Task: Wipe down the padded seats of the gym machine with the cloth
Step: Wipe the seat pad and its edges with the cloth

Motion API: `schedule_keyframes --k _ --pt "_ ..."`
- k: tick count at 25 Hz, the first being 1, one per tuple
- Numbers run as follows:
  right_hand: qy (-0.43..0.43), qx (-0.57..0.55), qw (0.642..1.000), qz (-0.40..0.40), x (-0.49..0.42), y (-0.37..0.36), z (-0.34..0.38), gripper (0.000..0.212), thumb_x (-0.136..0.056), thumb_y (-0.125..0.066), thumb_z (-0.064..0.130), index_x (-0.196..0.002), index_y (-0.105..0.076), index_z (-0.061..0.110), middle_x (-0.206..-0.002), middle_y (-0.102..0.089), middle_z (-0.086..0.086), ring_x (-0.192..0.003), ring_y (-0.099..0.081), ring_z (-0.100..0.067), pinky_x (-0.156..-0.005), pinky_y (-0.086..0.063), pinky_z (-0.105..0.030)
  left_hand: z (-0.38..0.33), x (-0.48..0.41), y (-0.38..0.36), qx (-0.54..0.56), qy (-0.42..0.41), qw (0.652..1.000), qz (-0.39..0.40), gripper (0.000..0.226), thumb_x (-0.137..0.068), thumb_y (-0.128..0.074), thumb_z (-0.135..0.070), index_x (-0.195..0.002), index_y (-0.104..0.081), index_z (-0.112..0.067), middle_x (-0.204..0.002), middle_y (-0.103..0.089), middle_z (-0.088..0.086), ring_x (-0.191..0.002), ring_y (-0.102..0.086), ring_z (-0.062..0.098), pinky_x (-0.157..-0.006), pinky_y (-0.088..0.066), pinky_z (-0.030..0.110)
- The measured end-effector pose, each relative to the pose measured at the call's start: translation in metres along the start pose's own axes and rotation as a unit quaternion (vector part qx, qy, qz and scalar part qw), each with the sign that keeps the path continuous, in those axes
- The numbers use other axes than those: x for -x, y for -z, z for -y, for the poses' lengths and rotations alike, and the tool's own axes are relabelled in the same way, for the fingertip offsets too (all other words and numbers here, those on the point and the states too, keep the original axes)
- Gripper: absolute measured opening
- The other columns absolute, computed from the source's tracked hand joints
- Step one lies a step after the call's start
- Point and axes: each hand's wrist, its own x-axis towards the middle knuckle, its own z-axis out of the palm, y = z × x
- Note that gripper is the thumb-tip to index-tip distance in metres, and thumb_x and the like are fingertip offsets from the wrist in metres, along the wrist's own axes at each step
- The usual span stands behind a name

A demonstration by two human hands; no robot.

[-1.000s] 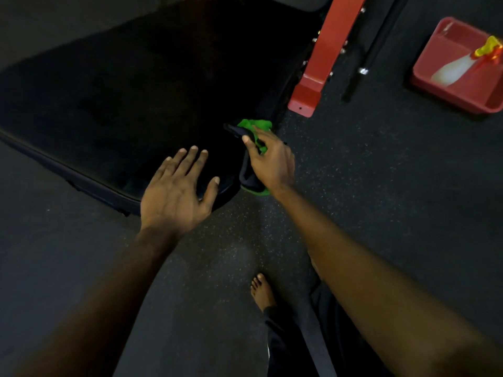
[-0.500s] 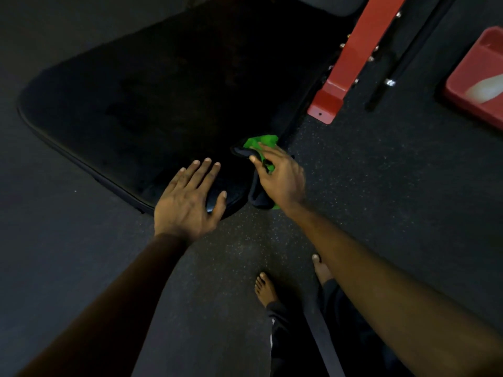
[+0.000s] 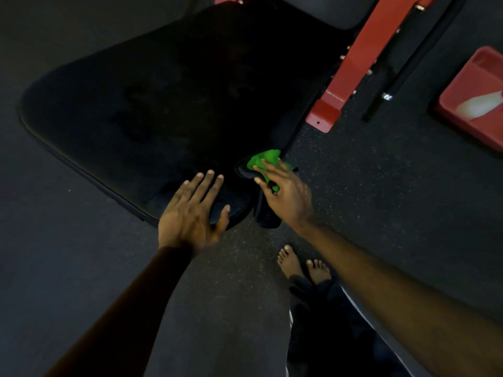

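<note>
The black padded seat point(image 3: 163, 99) of the gym machine fills the upper left of the head view, its near corner pointing toward me. My left hand point(image 3: 190, 210) lies flat on that near corner, fingers spread, holding nothing. My right hand point(image 3: 285, 194) presses a green and dark cloth point(image 3: 265, 159) against the pad's right edge just beside the corner; the cloth's dark part hangs down under the palm.
A red steel frame leg point(image 3: 351, 74) of the machine slants down right of the pad. A red tub point(image 3: 468, 115) holding a white spray bottle point(image 3: 476, 106) sits on the floor at the right edge. My bare feet point(image 3: 302, 265) stand on the speckled rubber floor.
The view has shifted so the pad and both hands sit lower in the picture. My right hand with the cloth stays on the pad's right edge; my left hand stays on the corner.
</note>
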Motion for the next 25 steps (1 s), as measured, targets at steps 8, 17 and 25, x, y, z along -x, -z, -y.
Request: schedule_keyframes --k 8,17,25 --pt "-0.097 0.052 0.994 -0.019 -0.055 0.003 -0.004 0.039 -0.101 -0.058 0.039 -0.136 -0.063 0.024 -0.144 -0.058 0.007 -0.145 -0.04 -0.016 -0.105 -0.048 -0.039 0.001 -0.001 0.002 0.009 -0.006 1.0 0.02 0.07 -0.102 -0.027 -0.057 -0.159 -0.03 -0.016 -0.164 -0.031 0.008 -0.152 -0.028 0.024 -0.125 -0.011 0.036" --pt "-0.084 0.063 0.994 0.011 -0.065 0.012 -0.013 0.038 -0.1 -0.061 0.038 -0.137 -0.062 0.028 -0.15 -0.053 0.003 -0.14 -0.046 -0.021 -0.102 -0.048 -0.04 -0.001 0.0 0.005 0.007 0.003 1.0 0.029 0.069 -0.103 -0.025 -0.056 -0.16 -0.028 -0.018 -0.165 -0.03 0.007 -0.153 -0.024 0.024 -0.127 -0.013 0.039" --pt "-0.05 0.025 0.998 0.012 -0.034 0.011 -0.008 0.04 -0.102 -0.058 0.037 -0.138 -0.062 0.022 -0.147 -0.056 0.003 -0.145 -0.04 -0.022 -0.105 -0.045 -0.038 -0.02 -0.02 0.017 0.109 0.028 0.992 0.056 0.095 -0.092 -0.032 -0.074 -0.162 -0.018 -0.01 -0.168 -0.017 0.008 -0.156 -0.012 0.022 -0.125 -0.004 0.034"
